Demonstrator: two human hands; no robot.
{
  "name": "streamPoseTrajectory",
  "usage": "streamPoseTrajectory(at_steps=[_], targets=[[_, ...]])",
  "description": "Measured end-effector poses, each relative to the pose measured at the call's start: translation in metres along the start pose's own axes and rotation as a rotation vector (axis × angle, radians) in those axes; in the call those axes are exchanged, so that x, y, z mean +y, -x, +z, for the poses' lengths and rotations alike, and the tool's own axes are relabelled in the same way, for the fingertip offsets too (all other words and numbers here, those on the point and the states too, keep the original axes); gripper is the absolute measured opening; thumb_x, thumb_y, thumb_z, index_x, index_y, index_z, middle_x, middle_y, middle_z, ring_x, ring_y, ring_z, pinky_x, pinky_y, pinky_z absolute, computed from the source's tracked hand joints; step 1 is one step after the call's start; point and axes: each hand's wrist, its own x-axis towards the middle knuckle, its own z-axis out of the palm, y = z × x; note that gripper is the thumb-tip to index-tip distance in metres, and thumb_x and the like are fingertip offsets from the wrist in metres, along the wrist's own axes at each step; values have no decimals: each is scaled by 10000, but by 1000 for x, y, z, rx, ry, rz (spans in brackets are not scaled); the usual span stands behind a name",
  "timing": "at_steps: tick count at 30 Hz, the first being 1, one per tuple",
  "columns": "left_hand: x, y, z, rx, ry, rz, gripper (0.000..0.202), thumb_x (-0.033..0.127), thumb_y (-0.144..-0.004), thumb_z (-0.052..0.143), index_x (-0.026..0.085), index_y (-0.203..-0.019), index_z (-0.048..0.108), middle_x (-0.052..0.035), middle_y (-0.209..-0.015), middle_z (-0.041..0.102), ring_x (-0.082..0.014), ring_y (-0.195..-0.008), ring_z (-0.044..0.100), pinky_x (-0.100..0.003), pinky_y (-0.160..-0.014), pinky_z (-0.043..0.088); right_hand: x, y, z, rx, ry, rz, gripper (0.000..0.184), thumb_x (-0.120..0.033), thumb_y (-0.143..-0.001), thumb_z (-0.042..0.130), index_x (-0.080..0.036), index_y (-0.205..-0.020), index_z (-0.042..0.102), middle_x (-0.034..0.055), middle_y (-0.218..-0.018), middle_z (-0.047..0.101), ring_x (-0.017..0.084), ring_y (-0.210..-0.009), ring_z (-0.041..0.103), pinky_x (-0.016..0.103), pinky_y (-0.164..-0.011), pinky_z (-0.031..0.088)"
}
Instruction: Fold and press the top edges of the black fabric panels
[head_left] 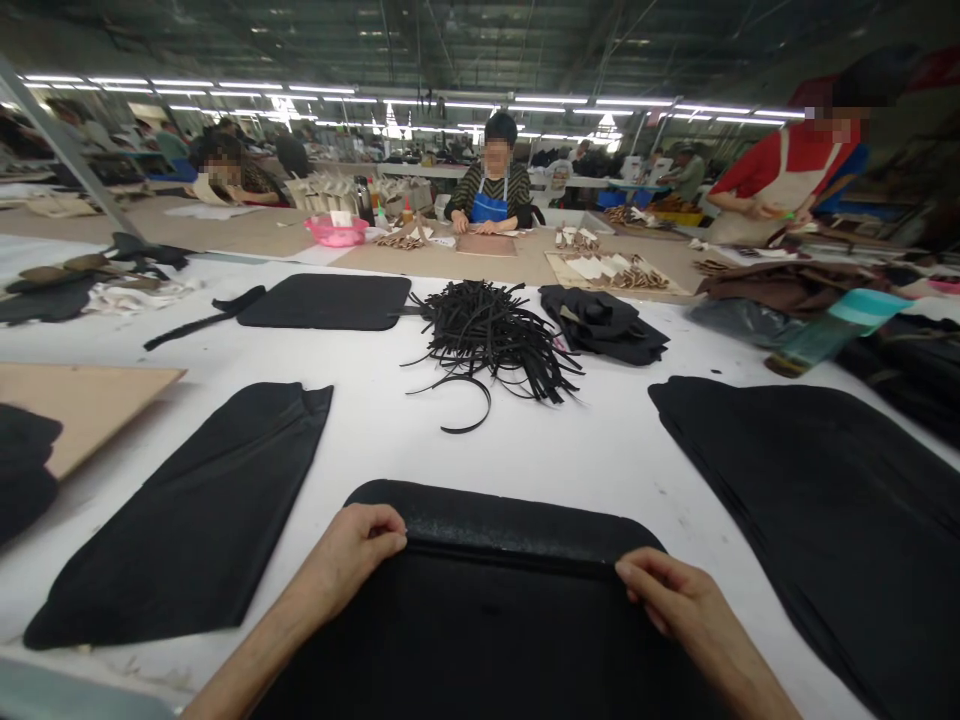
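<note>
Matte black sheet of smooth, leather-like material (pixel 495 630) lies at the near edge of the white tabletop (pixel 570 455), directly before the person, running out of view at the bottom. The left hand (pixel 356 545) has its thumb and forefinger pinched on the sheet's far edge near the left corner; the right hand (pixel 671 590) pinches the same edge near the right corner. Just beyond the fingers lies a shiny black band with rounded corners (pixel 510 522); whether it joins the sheet cannot be told.

Farther out, a thin, curved black strip (pixel 463 429) lies just before a tangled heap of narrow black strips (pixel 491 335). Left of the heap is a flat black panel with rounded corners (pixel 326 302); right of it, a pile of irregular black pieces (pixel 611 325). A long black folded-looking piece (pixel 195 520) lies to the left, layered large black sheets (pixel 832 500) to the right. Behind those layers leans a clear bottle with a turquoise lid (pixel 832 335). Across the table sits a co-worker in a blue apron (pixel 491 205).
</note>
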Motion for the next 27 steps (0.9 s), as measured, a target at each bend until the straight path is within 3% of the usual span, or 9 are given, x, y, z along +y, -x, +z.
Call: streamPoseTrajectory(at_steps=[8, 13, 27], targets=[[-7, -27, 4, 176, -169, -44, 141, 268, -714, 504, 193, -599, 531, 38, -543, 495, -142, -558, 462, -246, -524, 277, -2, -13, 5, 59, 83, -28, 310, -510, -749, 492, -219, -643, 498, -73, -493, 310, 122, -463, 322, 247, -450, 228], [-8, -25, 3, 171, -247, -22, 154, 183, -746, 440, 200, -633, 543, 33, -573, 521, -142, -583, 481, -243, -546, 283, 4, -16, 5, 58, 163, -33, 304, -493, -788, 443, -219, -671, 502, -56, -527, 357, 135, -500, 357, 251, -465, 248], [-13, -32, 5, 152, -346, -81, 119, 156, -735, 467, 205, -641, 521, 44, -580, 529, -134, -587, 491, -232, -528, 267, 5, -22, 5, 136, 214, -38, 331, -526, -736, 474, -219, -632, 537, -42, -517, 417, 138, -497, 389, 250, -458, 285]])
